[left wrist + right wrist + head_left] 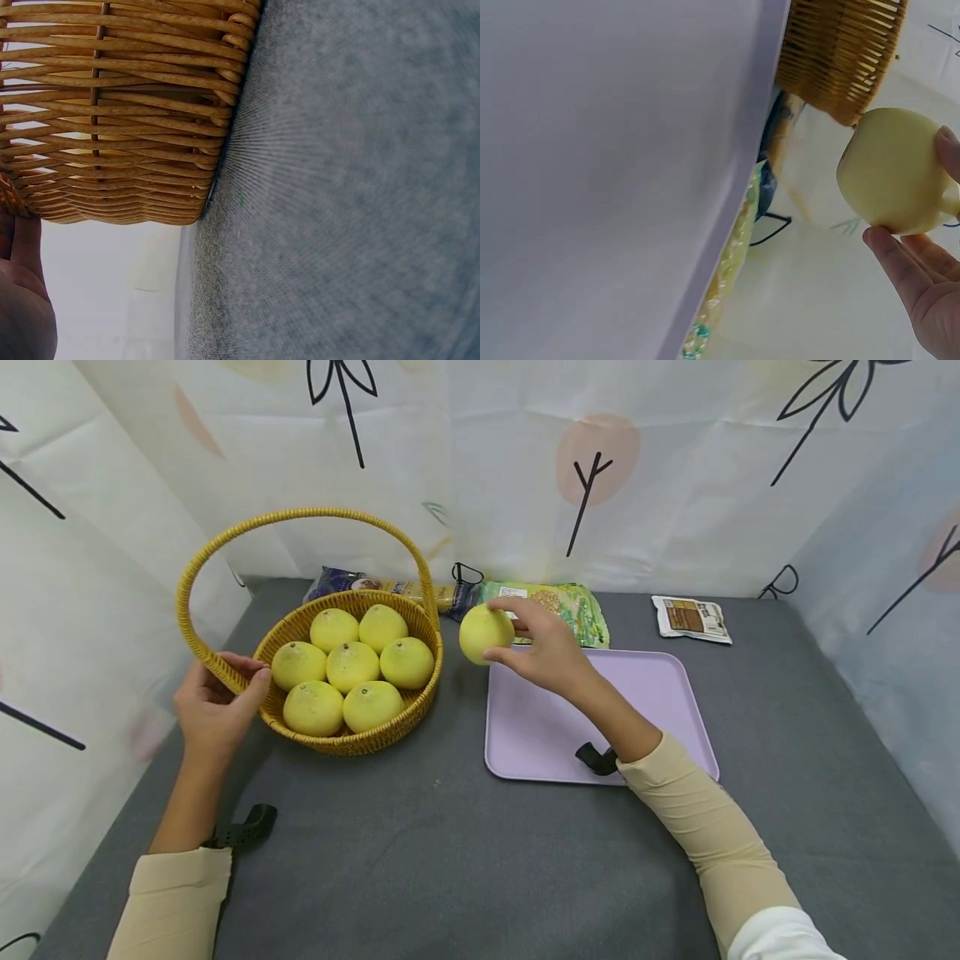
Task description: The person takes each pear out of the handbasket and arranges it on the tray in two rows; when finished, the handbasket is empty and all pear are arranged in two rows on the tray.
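Note:
A yellow wicker basket (367,742) with a tall arched handle stands on the left of the table, holding several round pale-yellow fruits (352,667). At its left side, my left hand (217,706) grips the basket where the handle meets the rim, thumb in front. The left wrist view shows the woven side (150,112) close up, with part of that hand at the lower left. My right hand (551,652) holds one pale-yellow fruit (483,635) between thumb and fingers, in the air right of the basket, near the tray's back left corner. In the right wrist view this fruit (892,172) shows clear of the tray.
A lilac tray (555,735) lies flat right of the basket, partly under my right forearm. Behind it is a green-yellow packet (588,614). Blue-and-yellow packages (405,589) lie behind the basket. A small white-and-brown pouch (692,618) lies back right. Patterned cloth walls border the table.

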### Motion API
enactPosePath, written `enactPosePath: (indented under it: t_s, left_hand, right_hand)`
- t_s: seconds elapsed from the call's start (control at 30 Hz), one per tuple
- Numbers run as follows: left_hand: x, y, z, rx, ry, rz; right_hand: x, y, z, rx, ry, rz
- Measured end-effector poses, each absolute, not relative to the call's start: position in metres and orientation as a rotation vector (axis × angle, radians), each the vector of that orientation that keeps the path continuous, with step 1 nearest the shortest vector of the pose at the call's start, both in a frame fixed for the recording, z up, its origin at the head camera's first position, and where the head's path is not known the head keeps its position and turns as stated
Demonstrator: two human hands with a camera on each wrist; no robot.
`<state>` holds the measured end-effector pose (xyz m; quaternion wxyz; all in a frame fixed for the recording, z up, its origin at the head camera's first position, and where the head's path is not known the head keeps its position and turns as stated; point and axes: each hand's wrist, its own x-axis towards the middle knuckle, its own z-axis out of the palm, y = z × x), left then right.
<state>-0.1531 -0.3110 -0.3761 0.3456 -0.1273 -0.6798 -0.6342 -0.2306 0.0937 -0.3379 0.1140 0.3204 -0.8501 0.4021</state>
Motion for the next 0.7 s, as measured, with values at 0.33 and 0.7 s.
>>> enactPosePath:
  t_s: [0.33,0.7]
  left_hand:
    - [-0.153,-0.31,-0.375,-0.325,-1.763,-1.633]
    - [-0.151,-0.309,-0.374,-0.312,-1.801,-1.59]
  right_hand:
    - [-0.237,0.108,-0.355,0.838,-2.617,1.107]
    - [-0.239,0.113,-0.358,0.765,-2.773,0.897]
